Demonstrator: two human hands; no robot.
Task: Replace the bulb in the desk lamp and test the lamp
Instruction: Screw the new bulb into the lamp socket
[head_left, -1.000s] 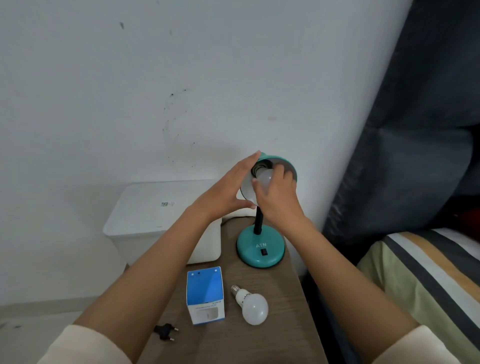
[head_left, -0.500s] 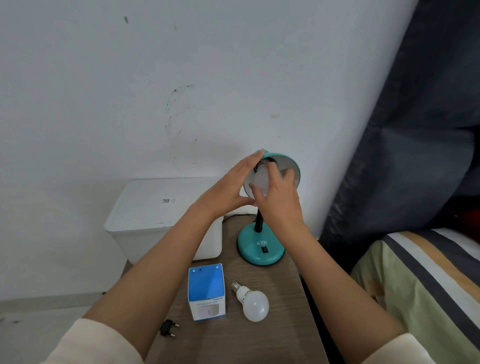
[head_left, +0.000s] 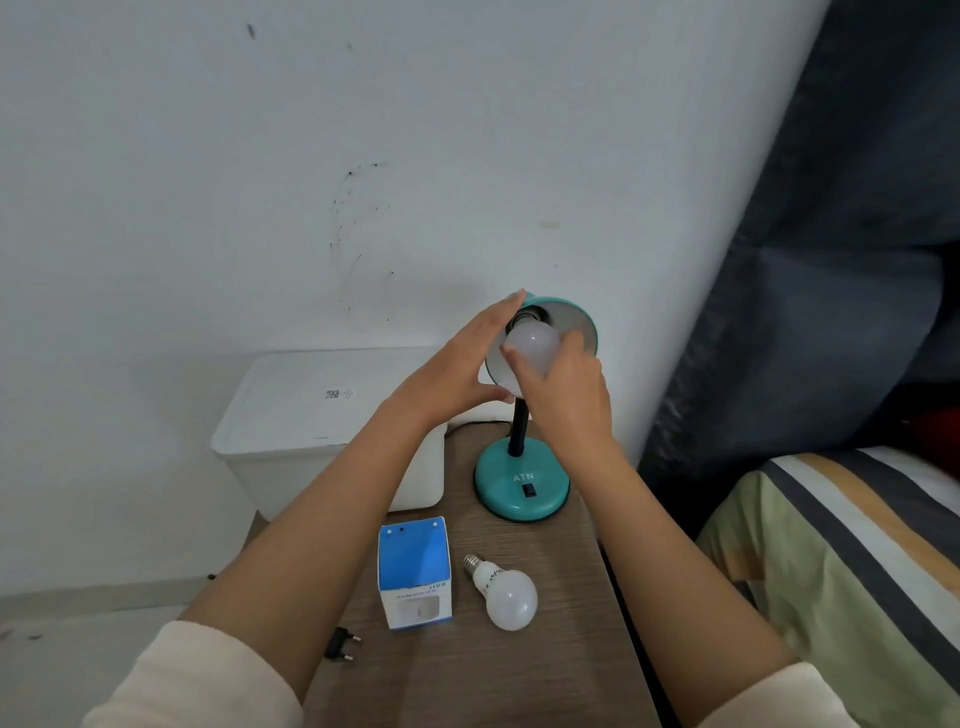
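A teal desk lamp (head_left: 521, 486) stands at the back of a wooden bedside table (head_left: 483, 675), its shade (head_left: 576, 319) tipped toward me. A white bulb (head_left: 531, 340) sits in the shade's socket, unlit. My right hand (head_left: 563, 392) grips that bulb from below with its fingers around the globe. My left hand (head_left: 457, 364) clasps the left rim of the shade. A second white bulb (head_left: 503, 595) lies loose on the table in front of the lamp base. Beside it stands a blue and white bulb box (head_left: 414, 571).
The lamp's black plug (head_left: 340, 644) lies unplugged near the table's front left. A white lidded bin (head_left: 311, 415) stands left of the table against the wall. A bed with a striped cover (head_left: 841, 561) and a dark curtain (head_left: 831, 260) are on the right.
My right hand has shifted its fingers lower around the bulb, so more of the globe shows. My left hand stays on the shade. The view has moved slightly.
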